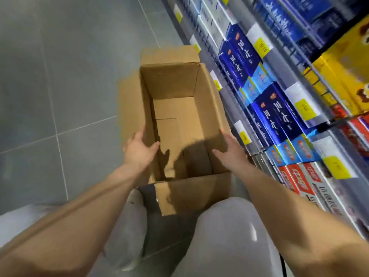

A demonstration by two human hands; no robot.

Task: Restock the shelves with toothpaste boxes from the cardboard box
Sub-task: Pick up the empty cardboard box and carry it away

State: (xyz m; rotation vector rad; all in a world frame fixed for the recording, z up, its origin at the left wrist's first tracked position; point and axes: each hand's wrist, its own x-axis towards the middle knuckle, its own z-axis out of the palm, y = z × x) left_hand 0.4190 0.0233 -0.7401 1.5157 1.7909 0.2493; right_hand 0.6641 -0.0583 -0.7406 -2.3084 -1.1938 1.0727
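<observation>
I'm seeing the grey tiled floor carrying an open cardboard box, standing upright just beside the shelves. Those shelves are holding rows of blue, yellow and red toothpaste boxes, packed side by side.

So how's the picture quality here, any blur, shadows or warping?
Head view: the shelves bow and lean from the wide lens; forearms and floor are smeared by motion; both hands throw dark shadows inside the empty cardboard box; price tags are unreadable.
</observation>
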